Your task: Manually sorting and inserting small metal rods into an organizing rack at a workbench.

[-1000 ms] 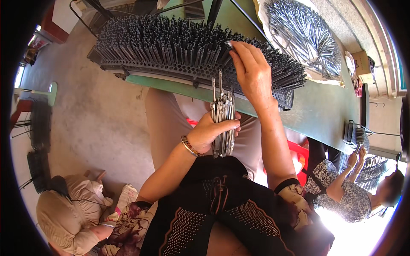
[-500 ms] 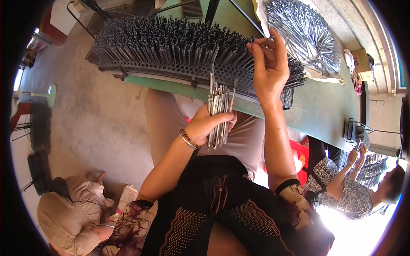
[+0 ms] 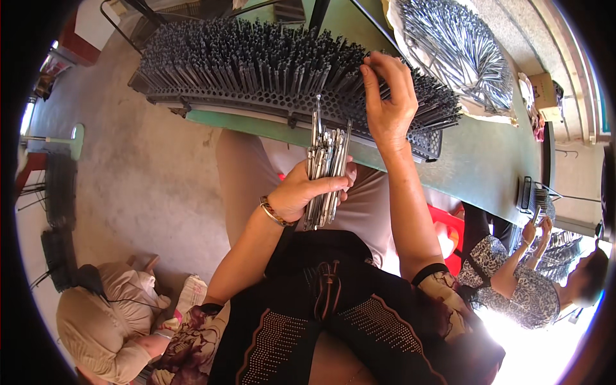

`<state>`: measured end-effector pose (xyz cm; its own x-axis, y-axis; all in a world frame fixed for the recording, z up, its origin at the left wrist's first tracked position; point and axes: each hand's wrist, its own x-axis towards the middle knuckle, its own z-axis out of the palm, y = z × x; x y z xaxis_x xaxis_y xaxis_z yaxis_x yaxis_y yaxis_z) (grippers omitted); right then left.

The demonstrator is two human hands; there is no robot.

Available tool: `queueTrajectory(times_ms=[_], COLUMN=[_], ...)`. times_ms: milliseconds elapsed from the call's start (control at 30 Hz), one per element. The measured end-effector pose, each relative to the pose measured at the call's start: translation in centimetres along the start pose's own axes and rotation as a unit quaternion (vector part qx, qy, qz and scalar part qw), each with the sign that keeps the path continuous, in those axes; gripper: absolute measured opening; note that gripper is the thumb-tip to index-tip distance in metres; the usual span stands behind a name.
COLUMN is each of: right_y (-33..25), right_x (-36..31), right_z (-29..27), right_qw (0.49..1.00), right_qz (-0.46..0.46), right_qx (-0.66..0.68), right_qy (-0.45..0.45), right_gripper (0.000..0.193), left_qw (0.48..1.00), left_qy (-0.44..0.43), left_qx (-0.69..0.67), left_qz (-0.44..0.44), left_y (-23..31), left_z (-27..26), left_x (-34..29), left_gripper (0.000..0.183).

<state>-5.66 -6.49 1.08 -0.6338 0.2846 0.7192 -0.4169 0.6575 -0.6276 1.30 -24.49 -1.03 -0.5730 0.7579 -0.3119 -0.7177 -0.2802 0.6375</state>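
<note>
My left hand [image 3: 307, 191] is closed round a bundle of thin silvery metal rods [image 3: 325, 154], held upright over my lap; a couple stick up above the others. Beyond it, a long black perforated rack [image 3: 256, 104] is packed with similar dark-looking rods [image 3: 247, 61] standing in its holes. My right hand [image 3: 393, 102] is raised at the right part of this rack, its thumb and forefinger tips close together beside the rod tops. Whatever they pinch is too small to make out against the dark rods.
The rack rests on a green table [image 3: 475, 154]. A heap of loose rods [image 3: 459, 48] lies on paper at the far right. A co-worker in a patterned top [image 3: 520, 289] sits at right; another person in beige [image 3: 96, 327] is lower left. Red plastic [image 3: 452, 237] shows beside my legs.
My right hand has shifted left and slightly down, from near the loose heap to the rack's rod tops. My left hand moved slightly left, still holding the bundle.
</note>
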Motion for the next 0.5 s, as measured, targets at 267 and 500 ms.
queueTrajectory(times_ms=[267, 500], right_y=[-0.9, -0.8], right_x=[0.8, 0.9], right_z=[-1.1, -1.5], right_qw=[0.970, 0.964], right_qz=[-0.164, -0.173], right_qx=[-0.179, -0.196], right_qy=[-0.023, -0.047], right_gripper=[0.021, 0.019], left_qw=[1.000, 1.000], left_qy=[-0.009, 0.004], left_qx=[0.002, 0.003], left_qz=[0.010, 0.000], left_y=[-0.1, 0.1], left_z=[-0.4, 0.4], left_x=[0.1, 0.1], left_gripper=[0.044, 0.046])
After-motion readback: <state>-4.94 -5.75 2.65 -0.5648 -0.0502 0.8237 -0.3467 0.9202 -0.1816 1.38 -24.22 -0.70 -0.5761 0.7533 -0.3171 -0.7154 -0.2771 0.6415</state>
